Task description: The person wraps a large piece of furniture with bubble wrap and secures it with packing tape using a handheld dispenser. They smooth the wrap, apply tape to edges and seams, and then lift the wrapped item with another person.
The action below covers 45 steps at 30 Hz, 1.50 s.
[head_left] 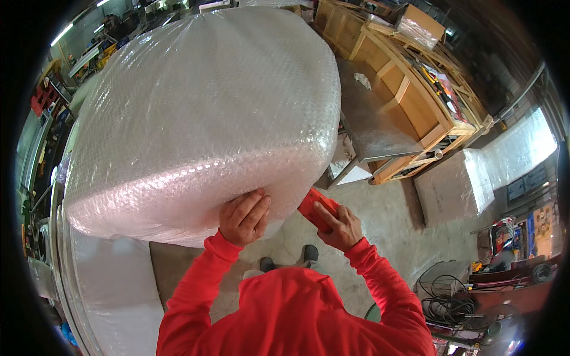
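A grey concrete floor [383, 218] carries a pale box wrapped in clear film [445, 193] and a dark, glossy rectangular table [386, 133]. Near the tabletop's far edge lies 1 small crumpled white scrap [362, 80]. A slatted tan wooden crate [417, 110] bears a brown cardboard box [428, 21] toward its far end. What supports the large, rounded, bubble-wrapped bulk [225, 107] is hidden.

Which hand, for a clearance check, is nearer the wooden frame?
Right hand: in the picture, below and left of the wooden frame; the left hand is farther left, against the bubble wrap.
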{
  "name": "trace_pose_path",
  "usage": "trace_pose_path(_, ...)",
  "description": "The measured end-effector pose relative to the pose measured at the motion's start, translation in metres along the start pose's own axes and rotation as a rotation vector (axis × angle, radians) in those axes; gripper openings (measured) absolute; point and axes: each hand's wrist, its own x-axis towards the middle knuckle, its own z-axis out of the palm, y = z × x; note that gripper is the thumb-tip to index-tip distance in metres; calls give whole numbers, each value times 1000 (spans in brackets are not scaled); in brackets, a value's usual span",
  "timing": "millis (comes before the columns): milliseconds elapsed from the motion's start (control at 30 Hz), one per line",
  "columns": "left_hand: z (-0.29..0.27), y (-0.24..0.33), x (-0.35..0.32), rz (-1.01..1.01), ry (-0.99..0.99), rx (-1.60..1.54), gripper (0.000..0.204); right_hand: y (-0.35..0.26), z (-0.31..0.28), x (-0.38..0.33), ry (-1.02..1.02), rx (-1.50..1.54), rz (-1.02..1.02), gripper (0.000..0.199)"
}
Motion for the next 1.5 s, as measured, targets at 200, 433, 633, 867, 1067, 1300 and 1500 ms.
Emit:
trace_pose_path(200,26,2,-9,11,113,198,32,-3,-25,-40,43,166,18,91)
trace_pose_path(433,36,8,-21,-33,122,254,33,-41,-47,-55,314,317,-206,91)
trace_pose_path(633,40,14,-26,-99,89,245,30,-63,-84,6,359,476,-537,81)
trace_pose_path(867,36,16,-29,-139,120,139,32,-51,-57,38,410,525,-582,73)
trace_pose_path(1067,17,24,-12,-246,53,-35,23,-27,-41,14,397,317,-415,77)
trace_pose_path(1300,-6,35,6,-412,-166,-116,32,-38,-44,-21,-373,929,159,78)
trace_pose_path(1500,-26,25,6,-554,-153,-400,37,-48,14,31,269,848,52,54)
